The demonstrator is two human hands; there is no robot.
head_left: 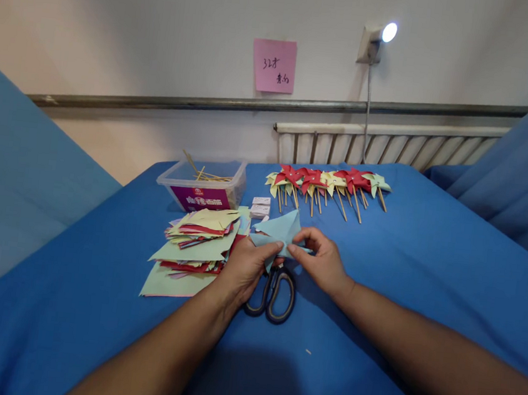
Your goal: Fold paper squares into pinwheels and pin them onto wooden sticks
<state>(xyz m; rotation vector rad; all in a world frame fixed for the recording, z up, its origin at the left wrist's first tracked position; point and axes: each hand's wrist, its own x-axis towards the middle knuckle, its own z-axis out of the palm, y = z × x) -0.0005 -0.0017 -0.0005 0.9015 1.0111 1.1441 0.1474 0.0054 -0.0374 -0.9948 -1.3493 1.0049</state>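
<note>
A light blue paper pinwheel (pixel 284 226), part folded, is held up between my two hands over the blue cloth. The thumb of my left hand (pixel 248 262) presses near its middle, with the fingers behind the paper. My right hand (pixel 321 260) pinches the paper's right side between thumb and index finger. Just below lies a pair of scissors (pixel 282 295) with dark handles; its blades are hidden by my hands and the paper. To the left of my left hand sits a stack of cut coloured paper (pixel 200 241) in green, yellow and red.
A clear plastic box (pixel 199 184) with thin wooden sticks stands at the back left. Beside it are small white boxes (pixel 260 207). Several finished pinwheels (pixel 313 180) on sticks lie in a row along the back. A paper scrap (pixel 308 352) lies near the front.
</note>
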